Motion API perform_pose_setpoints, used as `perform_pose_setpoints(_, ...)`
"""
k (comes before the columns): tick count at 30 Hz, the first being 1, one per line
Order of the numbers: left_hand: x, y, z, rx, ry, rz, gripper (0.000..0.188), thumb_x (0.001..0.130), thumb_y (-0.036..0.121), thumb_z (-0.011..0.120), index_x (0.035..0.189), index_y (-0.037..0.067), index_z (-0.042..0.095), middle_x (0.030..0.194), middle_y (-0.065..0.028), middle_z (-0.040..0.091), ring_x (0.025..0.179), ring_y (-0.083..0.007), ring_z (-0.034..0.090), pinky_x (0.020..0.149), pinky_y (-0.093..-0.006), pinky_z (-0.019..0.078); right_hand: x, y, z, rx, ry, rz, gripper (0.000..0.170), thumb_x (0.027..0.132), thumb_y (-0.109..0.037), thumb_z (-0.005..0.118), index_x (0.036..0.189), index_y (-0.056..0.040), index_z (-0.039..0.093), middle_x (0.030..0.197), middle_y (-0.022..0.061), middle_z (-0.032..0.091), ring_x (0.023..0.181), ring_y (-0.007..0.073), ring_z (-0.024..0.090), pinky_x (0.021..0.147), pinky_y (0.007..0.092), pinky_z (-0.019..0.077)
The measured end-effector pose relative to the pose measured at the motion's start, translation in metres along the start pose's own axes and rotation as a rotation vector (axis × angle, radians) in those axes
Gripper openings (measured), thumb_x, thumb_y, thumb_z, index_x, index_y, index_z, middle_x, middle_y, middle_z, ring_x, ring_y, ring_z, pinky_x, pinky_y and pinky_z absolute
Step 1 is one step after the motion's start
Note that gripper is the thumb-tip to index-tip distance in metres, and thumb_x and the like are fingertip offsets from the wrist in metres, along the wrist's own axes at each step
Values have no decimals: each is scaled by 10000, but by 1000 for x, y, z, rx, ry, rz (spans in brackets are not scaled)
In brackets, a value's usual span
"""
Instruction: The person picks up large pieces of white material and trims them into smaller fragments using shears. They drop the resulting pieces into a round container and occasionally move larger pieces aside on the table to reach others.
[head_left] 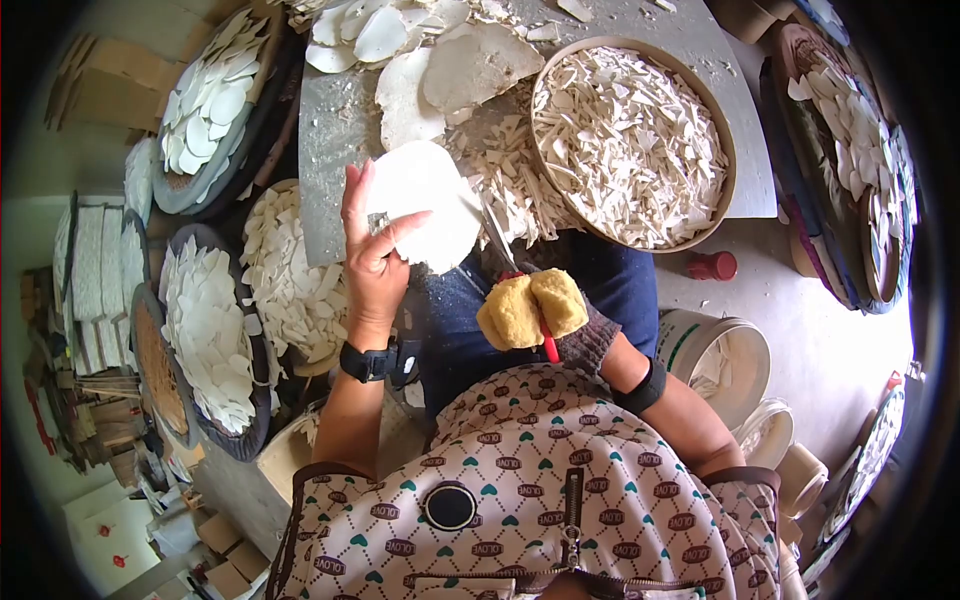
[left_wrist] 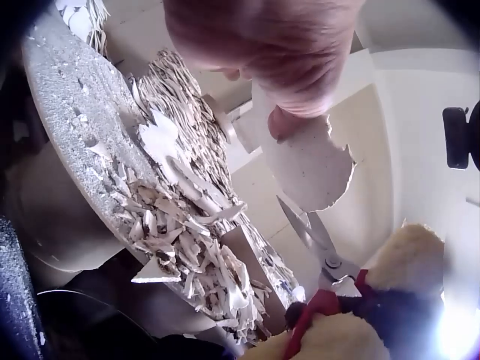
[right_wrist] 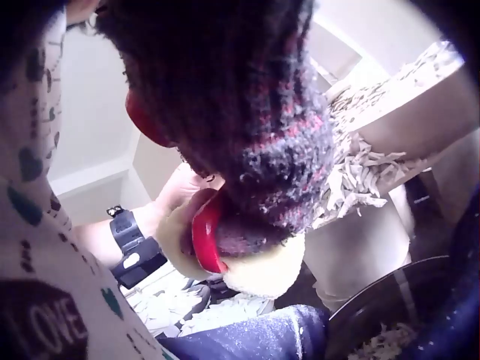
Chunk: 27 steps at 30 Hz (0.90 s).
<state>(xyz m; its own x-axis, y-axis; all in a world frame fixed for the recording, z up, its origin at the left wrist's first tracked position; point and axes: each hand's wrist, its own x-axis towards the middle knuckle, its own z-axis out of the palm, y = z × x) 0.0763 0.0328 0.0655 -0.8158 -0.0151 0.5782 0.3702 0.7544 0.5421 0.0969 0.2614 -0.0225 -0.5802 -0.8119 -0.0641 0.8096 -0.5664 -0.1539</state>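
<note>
My left hand holds up a thin, flat white piece, the thumb across its face. In the left wrist view its lower edge is ragged, close to the scissors. My right hand, in a dark knitted glove, grips these scissors by their red handles. Yellow foam pads wrapped about the handles hide most of the fingers in the head view. The blades point up toward the right edge of the white piece. Cut slivers lie heaped just beyond the blades.
On the grey table stands a round tray full of white scraps. Larger flat pieces lie at the back left. Baskets of white pieces crowd the left side. A red lidded jar and a white bucket stand at right.
</note>
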Motion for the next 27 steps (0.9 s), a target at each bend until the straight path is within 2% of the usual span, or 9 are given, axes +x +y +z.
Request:
perform_pose_setpoints(3,-4,-2,4,19,-5,19,290,654,13,700,837,238,706,1357,-54,382,1282,-304,297,1050,-388,289,1,-2,4,-386,-10,-77,278,827,-71,594,1083,-37,491,1016,78,570,957,173,571,865,305,475)
perform_pose_setpoints(7,-4,-1,7,39,-13,34,289,643,11,706,827,235,707,1331,-51,413,1266,-309,318,1039,-390,309,1,-1,3,-205,133,-52,245,840,-146,576,1003,37,567,1001,133,603,937,242,590,846,355,479)
perform_pose_setpoints(16,-5,3,9,114,52,13,247,674,-16,667,871,133,680,1147,-49,556,1122,-274,465,942,-370,395,-7,5,5,-388,82,-209,223,868,-153,533,991,26,579,933,91,619,867,171,583,780,297,462)
perform_pose_setpoints(18,-9,-4,6,89,14,-81,208,711,-42,613,872,83,651,1019,-54,606,981,-268,541,853,-338,434,-3,0,7,-476,25,-259,233,875,-172,524,990,23,581,928,88,620,864,167,584,779,299,463)
perform_pose_setpoints(19,-23,-12,8,-19,9,-233,189,760,-47,577,925,36,616,971,-64,617,895,-203,576,789,-280,455,-5,5,-17,-77,86,-182,251,848,-154,567,1008,39,557,991,106,604,894,195,595,834,332,484)
perform_pose_setpoints(20,-25,-7,8,-205,1,-400,186,775,-37,575,952,17,597,973,-71,613,887,-179,574,780,-266,456,-1,0,-20,-73,77,-125,228,845,-143,565,998,26,561,972,104,610,882,207,598,806,328,492)
perform_pose_setpoints(22,-24,3,9,-581,-24,-735,202,805,-15,572,1006,-23,560,977,-83,604,871,-130,571,761,-239,459,-7,-10,-21,-664,171,-181,191,855,-127,545,989,9,560,977,107,612,883,197,597,777,316,496)
perform_pose_setpoints(25,-27,12,7,-804,-91,-829,315,813,-6,578,1108,-53,476,1012,-86,587,898,-93,554,783,-221,455,-4,-7,-9,-393,161,-166,152,860,-104,526,976,-12,562,961,102,615,875,191,597,766,300,494)
perform_pose_setpoints(27,-32,17,6,-835,-166,-877,346,808,-6,590,1127,-46,465,1026,-83,582,911,-106,555,791,-227,455,1,-5,-6,-859,167,-278,144,860,-110,527,967,-21,561,935,91,615,861,188,597,762,288,489)
